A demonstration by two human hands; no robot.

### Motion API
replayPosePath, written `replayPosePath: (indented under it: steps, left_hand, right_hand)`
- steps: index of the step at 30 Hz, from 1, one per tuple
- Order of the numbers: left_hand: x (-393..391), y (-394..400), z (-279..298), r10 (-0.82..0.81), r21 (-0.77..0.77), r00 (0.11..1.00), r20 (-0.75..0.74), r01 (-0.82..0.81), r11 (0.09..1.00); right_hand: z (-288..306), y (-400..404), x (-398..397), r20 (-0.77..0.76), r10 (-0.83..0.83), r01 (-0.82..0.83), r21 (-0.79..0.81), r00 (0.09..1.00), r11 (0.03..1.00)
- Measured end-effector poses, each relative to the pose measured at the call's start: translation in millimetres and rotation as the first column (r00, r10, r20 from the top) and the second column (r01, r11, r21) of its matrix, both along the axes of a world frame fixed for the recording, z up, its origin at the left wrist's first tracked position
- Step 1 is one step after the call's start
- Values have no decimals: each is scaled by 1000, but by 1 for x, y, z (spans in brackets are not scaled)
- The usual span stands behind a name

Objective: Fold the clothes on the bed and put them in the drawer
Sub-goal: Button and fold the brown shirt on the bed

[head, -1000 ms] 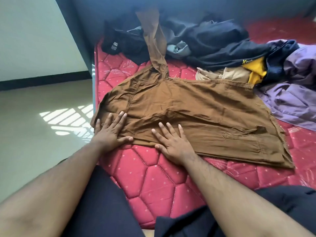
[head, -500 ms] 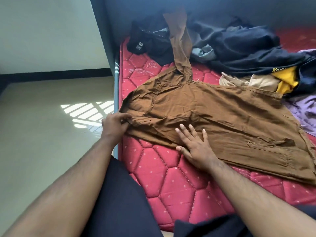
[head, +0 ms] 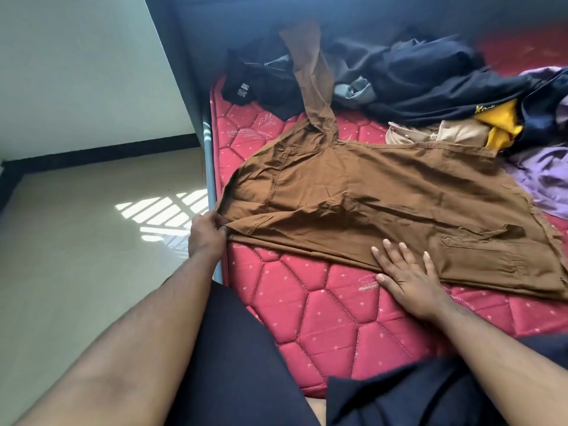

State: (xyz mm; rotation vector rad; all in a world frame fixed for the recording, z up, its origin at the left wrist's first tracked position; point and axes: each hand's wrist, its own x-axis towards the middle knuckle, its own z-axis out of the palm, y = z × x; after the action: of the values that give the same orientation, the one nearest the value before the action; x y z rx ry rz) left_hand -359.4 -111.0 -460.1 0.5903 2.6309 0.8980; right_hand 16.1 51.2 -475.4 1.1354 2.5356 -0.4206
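A brown pair of trousers [head: 378, 192] lies spread across the red quilted mattress [head: 307, 309], one leg running up toward the back wall. My left hand [head: 206, 232] pinches the garment's left corner at the mattress edge. My right hand [head: 408, 276] lies flat with spread fingers on the near hem, partly on the mattress. A heap of unfolded clothes sits behind: a black garment [head: 261, 87], dark navy ones [head: 430, 75], a beige piece [head: 430, 133], a yellow piece [head: 504, 124] and a purple shirt [head: 544, 173]. No drawer is in view.
The metal bed frame rail [head: 209, 167] runs along the mattress's left side. Left of it is bare beige floor [head: 92, 241] with a patch of sunlight. My dark-clothed knees [head: 246, 364] press against the mattress front.
My left hand went from resting flat on the trousers to pinching their left corner at the bed edge. My right hand slid rightward along the near hem, staying flat.
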Motion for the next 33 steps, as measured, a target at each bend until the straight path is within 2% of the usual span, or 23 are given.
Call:
replayPosePath:
  steps: [2,3,4,6,8,10,11,13,16,20,25,29,33]
  left_hand:
    - [16,1,-1,-57,-146,985,-160,34,989]
    - [28,3,1,-134,-206,948,-288,75,976]
    - [39,4,0,-263,-263,877,-402,165,951]
    - [65,10,-4,-568,-408,636,-522,399,821]
    - [91,12,-3,-762,-591,436,-479,482,647]
    - [102,17,3,-843,-682,368,-392,499,535]
    - [104,22,9,-857,-692,360,-370,508,512]
    - [105,27,17,-846,-663,428,-317,537,521]
    - [99,32,19,-770,-614,538,-342,492,617]
    - [80,27,6,-669,-645,677,-307,369,670]
    - [69,22,-2,-637,-613,691,-342,350,709]
    - [80,14,14,-632,-616,679,-372,329,716]
    - [118,-11,31,-655,-709,664,-359,262,654]
  right_hand:
    - [10,2,15,46,-32,34,-37,998,999]
    - [17,1,22,59,-57,57,-1,997,998]
    - [21,-1,28,64,-105,100,81,992,992]
    - [35,-4,41,-23,-342,334,283,940,899]
    - [43,-7,49,-137,-497,515,278,857,811]
    - [41,-11,48,-90,-474,481,245,876,842]
    - [38,-13,48,-69,-444,447,247,893,860]
    - [31,-9,42,-50,-409,408,250,911,878]
    - [26,9,43,-47,-468,469,181,882,865]
    - [24,28,57,-75,-519,523,197,851,829]
    - [34,41,64,-150,-457,480,286,877,829]
    - [47,38,70,-124,-445,460,315,887,830]
    - [73,25,79,-48,-514,515,150,857,844]
